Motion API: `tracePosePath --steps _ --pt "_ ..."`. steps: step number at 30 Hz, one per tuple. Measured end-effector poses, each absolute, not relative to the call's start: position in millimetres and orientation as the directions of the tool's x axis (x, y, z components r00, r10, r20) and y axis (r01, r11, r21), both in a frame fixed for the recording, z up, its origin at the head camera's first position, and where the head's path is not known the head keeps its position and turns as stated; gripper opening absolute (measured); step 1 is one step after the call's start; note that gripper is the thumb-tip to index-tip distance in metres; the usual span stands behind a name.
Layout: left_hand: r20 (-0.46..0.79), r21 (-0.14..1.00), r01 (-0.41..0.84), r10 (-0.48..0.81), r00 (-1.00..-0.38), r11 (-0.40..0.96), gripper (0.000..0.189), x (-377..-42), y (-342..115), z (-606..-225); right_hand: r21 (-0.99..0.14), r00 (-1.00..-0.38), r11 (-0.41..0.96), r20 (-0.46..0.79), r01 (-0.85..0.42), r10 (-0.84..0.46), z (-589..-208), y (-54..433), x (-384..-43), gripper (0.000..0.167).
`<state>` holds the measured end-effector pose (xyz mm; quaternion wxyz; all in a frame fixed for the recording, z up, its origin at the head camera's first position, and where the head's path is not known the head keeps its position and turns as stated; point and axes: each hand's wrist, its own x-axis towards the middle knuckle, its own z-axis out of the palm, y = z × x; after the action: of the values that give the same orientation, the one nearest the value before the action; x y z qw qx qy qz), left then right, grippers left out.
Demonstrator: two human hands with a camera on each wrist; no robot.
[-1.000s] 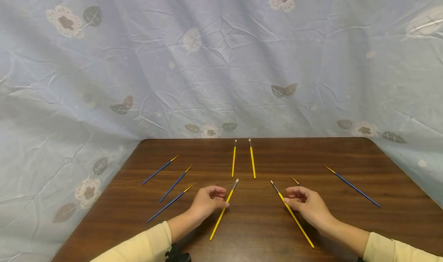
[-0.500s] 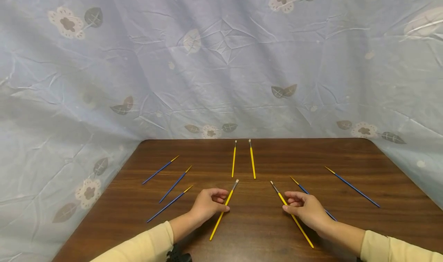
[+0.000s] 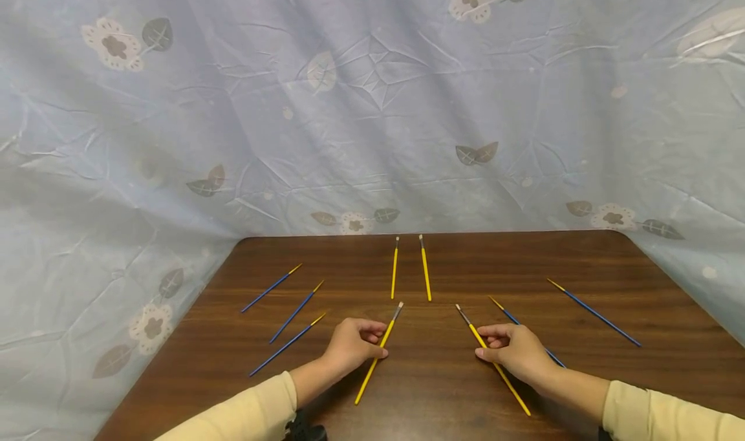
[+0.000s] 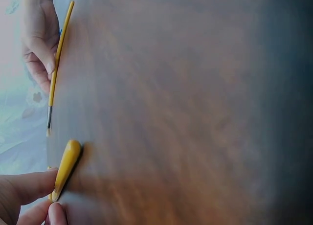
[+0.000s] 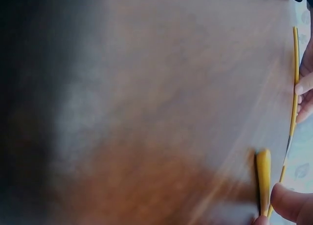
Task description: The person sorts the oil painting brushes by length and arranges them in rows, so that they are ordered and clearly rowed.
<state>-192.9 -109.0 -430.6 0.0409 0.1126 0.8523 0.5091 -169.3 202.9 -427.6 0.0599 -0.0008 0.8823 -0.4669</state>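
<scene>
Near the front of the table, my left hand (image 3: 351, 348) pinches a yellow paintbrush (image 3: 366, 381) between thumb and fingers. Opposite it, my right hand (image 3: 522, 352) pinches another yellow paintbrush (image 3: 513, 390). Both brushes lean inward, bristles pointing away from me. In the left wrist view, the handle end (image 4: 68, 159) sticks out between thumb and fingertips. The right wrist view likewise has a yellow handle (image 5: 264, 173) by the right thumb. A blue paintbrush (image 3: 509, 316) lies beyond the right hand, partly hidden by it.
Two yellow paintbrushes (image 3: 395, 273) lie side by side at the back middle of the brown table (image 3: 442, 389). Three blue paintbrushes (image 3: 282, 350) lie on the left, and one more blue paintbrush (image 3: 599, 315) on the far right. A patterned cloth (image 3: 372, 137) hangs behind.
My right hand has shifted slightly toward me and left, uncovering more of the blue paintbrush beside it. My left hand has drawn slightly nearer to me. The brushes lie almost where they were.
</scene>
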Motion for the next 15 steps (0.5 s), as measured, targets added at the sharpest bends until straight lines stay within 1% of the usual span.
tracePosePath --steps 8,15 --pt "0.086 0.847 0.208 0.26 -0.962 0.489 0.036 -191.7 -109.1 -427.9 -0.814 -0.997 0.581 -0.054 0.012 -0.055 -429.2 202.8 -171.2 0.039" --pt "0.119 0.805 0.251 0.267 -0.956 0.538 0.034 -193.1 -109.5 -431.7 -0.801 -0.997 0.598 -0.02 -0.026 -0.07 -428.2 202.4 -170.4 0.034"
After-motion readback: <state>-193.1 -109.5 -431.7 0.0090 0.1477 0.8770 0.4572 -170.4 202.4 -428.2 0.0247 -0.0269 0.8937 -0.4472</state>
